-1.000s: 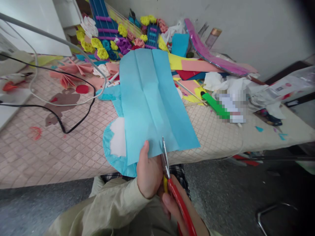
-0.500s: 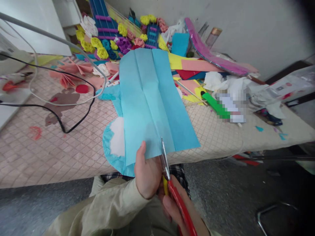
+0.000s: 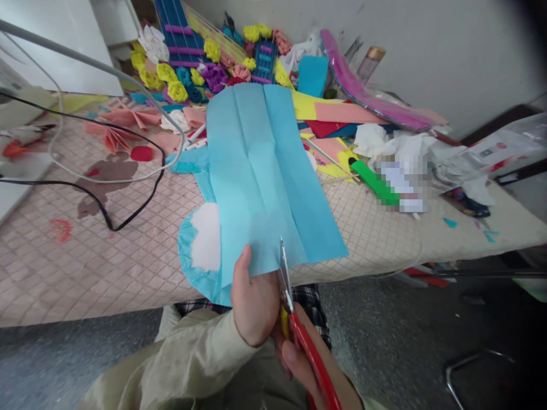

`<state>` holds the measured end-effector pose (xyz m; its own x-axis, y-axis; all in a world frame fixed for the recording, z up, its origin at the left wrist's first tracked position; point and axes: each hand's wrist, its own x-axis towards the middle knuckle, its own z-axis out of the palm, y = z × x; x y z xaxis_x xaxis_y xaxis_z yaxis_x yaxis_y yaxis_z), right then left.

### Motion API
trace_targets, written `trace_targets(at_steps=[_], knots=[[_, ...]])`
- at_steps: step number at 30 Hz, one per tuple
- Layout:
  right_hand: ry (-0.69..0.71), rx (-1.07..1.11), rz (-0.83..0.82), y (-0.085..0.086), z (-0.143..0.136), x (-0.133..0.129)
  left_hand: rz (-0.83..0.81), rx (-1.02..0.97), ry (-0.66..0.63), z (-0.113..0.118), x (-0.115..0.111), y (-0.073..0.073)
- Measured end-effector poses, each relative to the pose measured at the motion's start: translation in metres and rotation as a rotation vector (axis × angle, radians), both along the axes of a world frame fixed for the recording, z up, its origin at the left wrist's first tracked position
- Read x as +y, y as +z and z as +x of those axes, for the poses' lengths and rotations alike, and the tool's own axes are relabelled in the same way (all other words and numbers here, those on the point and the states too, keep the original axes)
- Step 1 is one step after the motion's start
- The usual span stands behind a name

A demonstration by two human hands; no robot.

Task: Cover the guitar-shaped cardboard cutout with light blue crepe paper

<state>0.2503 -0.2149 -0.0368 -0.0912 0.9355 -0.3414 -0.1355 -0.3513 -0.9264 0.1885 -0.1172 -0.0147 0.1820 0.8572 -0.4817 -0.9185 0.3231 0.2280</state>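
A large sheet of light blue crepe paper (image 3: 252, 165) with lengthwise creases lies across the table, its near edge at my hands. My left hand (image 3: 256, 304) grips that edge, thumb on top and fingers hidden beneath. In my right hand (image 3: 294, 353) is a pair of scissors (image 3: 314, 359) with red and yellow handles. One blade shows above the paper at the near edge; the other is hidden below. Partly under the sheet, at its left, sits a white shape with a crumpled blue paper border (image 3: 188, 267).
Black and white cables (image 3: 141, 210) cross the table's left side. Paper flowers (image 3: 175, 88) in yellow, purple and pink crowd the back. A green utility knife (image 3: 371, 179) lies to the right, near crumpled white tissue (image 3: 371, 139). The quilted tablecloth (image 3: 141, 267) ends just before my lap.
The near left part of the blue sheet has shifted slightly right, uncovering a bit more of the white shape. Both hands and the scissors stay almost in place.
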Motion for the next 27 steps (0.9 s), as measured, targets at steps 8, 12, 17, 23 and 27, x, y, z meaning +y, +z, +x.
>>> trace_targets(at_steps=[8, 12, 17, 23, 27], knots=[[-0.022, -0.012, -0.034, 0.003, -0.002, 0.0, -0.001, 0.026, 0.017, -0.001, 0.001, 0.001], [-0.001, 0.006, 0.007, -0.009, -0.001, 0.0, 0.012, 0.023, 0.015, -0.001, 0.001, 0.0], [0.007, 0.011, 0.047, -0.011, 0.0, 0.001, 0.011, 0.023, -0.008, -0.001, 0.0, 0.001], [-0.085, -0.088, -0.101, 0.014, -0.003, 0.0, 0.002, 0.029, -0.032, -0.001, 0.0, 0.0], [-0.078, -0.024, -0.159, 0.015, -0.004, -0.002, -0.003, 0.03, -0.034, -0.001, -0.001, -0.001]])
